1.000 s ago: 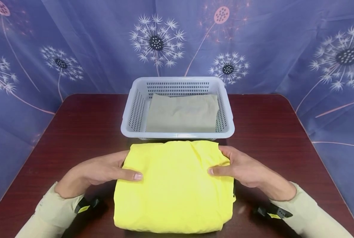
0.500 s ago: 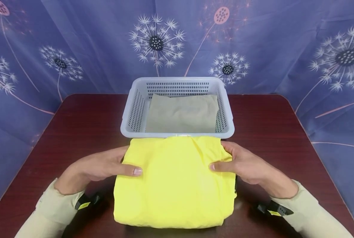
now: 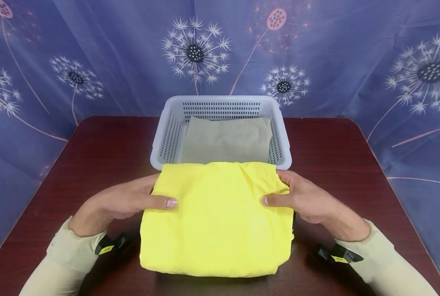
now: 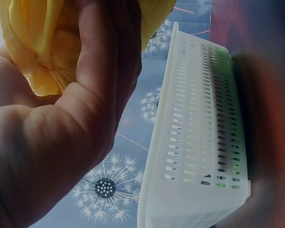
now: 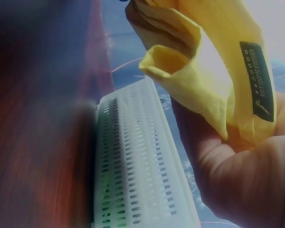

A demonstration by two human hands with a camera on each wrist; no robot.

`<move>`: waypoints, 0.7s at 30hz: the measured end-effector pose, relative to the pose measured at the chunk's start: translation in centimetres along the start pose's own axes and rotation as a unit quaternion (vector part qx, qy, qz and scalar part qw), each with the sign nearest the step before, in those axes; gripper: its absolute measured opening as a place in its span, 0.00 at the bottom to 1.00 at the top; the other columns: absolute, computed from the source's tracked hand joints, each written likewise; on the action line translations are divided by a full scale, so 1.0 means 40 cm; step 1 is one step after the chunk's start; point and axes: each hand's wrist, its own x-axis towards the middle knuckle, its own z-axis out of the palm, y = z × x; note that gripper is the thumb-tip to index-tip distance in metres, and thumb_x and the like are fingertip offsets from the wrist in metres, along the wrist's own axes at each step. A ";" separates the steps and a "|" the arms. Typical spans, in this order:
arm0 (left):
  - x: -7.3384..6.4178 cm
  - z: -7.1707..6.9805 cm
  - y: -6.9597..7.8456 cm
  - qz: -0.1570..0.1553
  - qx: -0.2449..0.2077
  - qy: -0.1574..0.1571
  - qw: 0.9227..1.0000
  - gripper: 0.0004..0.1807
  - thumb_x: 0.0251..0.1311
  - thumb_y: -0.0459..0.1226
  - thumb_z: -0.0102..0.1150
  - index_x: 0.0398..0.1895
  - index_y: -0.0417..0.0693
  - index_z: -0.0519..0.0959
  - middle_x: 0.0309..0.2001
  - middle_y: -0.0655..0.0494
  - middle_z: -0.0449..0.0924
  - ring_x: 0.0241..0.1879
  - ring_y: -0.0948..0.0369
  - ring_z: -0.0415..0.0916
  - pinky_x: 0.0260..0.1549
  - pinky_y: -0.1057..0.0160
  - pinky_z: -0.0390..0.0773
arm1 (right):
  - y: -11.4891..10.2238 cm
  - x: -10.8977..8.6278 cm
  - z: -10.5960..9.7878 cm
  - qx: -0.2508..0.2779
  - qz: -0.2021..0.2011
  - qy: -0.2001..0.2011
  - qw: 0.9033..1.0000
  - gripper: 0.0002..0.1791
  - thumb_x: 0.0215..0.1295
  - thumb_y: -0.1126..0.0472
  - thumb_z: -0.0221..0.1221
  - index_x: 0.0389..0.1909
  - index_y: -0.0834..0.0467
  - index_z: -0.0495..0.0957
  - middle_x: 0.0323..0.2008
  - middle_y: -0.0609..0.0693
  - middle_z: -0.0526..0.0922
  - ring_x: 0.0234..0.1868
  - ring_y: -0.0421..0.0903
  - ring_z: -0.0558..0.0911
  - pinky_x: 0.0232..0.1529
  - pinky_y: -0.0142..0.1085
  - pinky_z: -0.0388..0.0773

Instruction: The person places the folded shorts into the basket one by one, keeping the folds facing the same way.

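Note:
A folded yellow garment point(image 3: 220, 222) hangs level between both hands in the head view, its far edge overlapping the near rim of the basket. My left hand point(image 3: 127, 201) grips its left side, thumb on top and fingers underneath, hidden by the cloth. On the opposite side my right hand point(image 3: 305, 201) holds it the same way. The right wrist view shows loose folds and a dark label point(image 5: 257, 80) on the garment's side. A white perforated basket point(image 3: 158, 144) stands just beyond, with a folded beige-grey cloth point(image 3: 227, 139) lying in it.
The dark red wooden table point(image 3: 105, 148) extends on both sides of the basket. A blue curtain point(image 3: 131, 53) with dandelion prints rises behind the table and along its sides. Dark straps with small devices sit at both wrists.
Both hands have moved forward with the yellow garment, from just short of the basket to overlapping its near rim. The basket and the cloth in it have stayed put.

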 end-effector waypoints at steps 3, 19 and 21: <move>0.005 -0.001 0.004 -0.005 -0.001 0.002 1.000 0.22 0.78 0.28 0.51 0.71 0.34 0.64 0.55 0.25 0.82 0.51 0.30 0.84 0.48 0.34 0.83 | -0.005 -0.004 -0.004 -0.006 -0.002 0.002 1.000 0.20 0.71 0.72 0.64 0.59 0.65 0.71 0.47 0.60 0.87 0.46 0.56 0.91 0.46 0.56 0.87; 0.021 -0.014 0.023 0.010 0.012 0.020 1.000 0.25 0.78 0.29 0.52 0.74 0.37 0.63 0.55 0.28 0.83 0.50 0.32 0.85 0.45 0.33 0.83 | -0.026 0.003 -0.019 0.009 -0.001 0.039 0.999 0.21 0.70 0.74 0.63 0.61 0.63 0.72 0.47 0.57 0.88 0.45 0.55 0.91 0.45 0.56 0.87; 0.019 -0.017 0.025 0.010 0.012 0.026 1.000 0.25 0.78 0.30 0.52 0.75 0.38 0.62 0.55 0.30 0.83 0.50 0.33 0.86 0.45 0.33 0.83 | -0.030 0.006 -0.020 0.008 -0.004 0.042 0.999 0.21 0.70 0.74 0.63 0.61 0.63 0.72 0.47 0.56 0.88 0.45 0.54 0.91 0.44 0.56 0.87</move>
